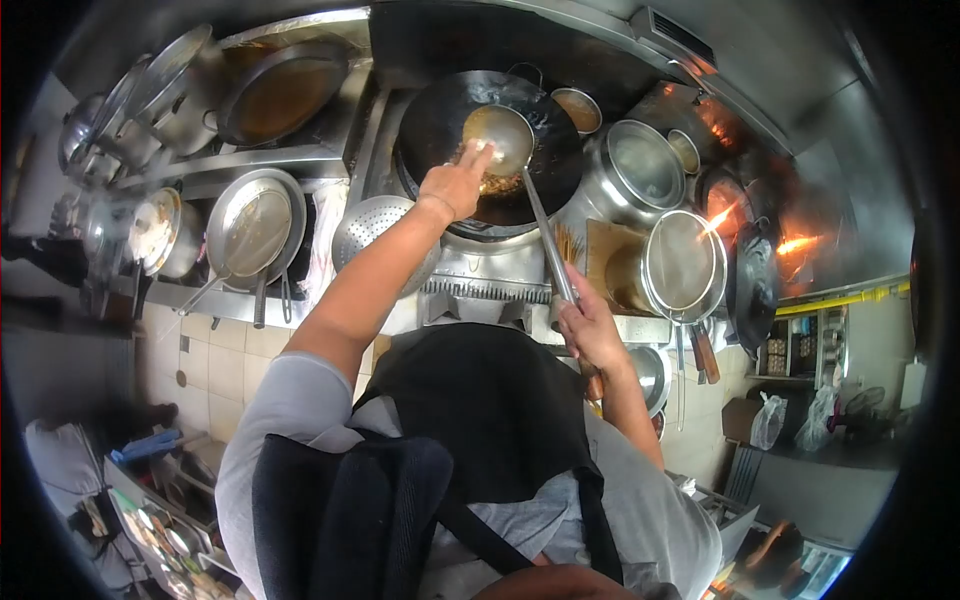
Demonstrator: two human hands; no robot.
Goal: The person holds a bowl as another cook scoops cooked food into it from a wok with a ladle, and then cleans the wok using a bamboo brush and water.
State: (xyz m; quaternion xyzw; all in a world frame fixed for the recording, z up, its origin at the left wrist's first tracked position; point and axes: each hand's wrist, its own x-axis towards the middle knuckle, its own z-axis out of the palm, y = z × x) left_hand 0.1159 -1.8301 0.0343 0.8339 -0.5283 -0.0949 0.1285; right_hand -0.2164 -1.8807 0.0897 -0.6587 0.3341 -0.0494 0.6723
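Note:
My right hand (590, 325) is wrapped round the long metal handle of a ladle (545, 225). The ladle's round bowl sits over a large black wok (430, 120), and some golden-brown food (500, 185) shows in the wok beneath it. Over the wok's left side, my left hand (458, 188) reaches forward with fingers stretched out, the fingertips at the near edge of the ladle bowl. Whether they touch the bowl or just overlap it in view, I cannot tell. A perforated metal strainer (375, 235) lies just left of the wok, below my left forearm.
Right of the wok stand a steel pot (640, 165), a small bowl (577, 108) and a mesh strainer (683, 262) over a pot. Flames (795, 245) burn by another black wok (755, 280) at far right. More strainers (255, 230) and a dark pan (285, 95) sit left.

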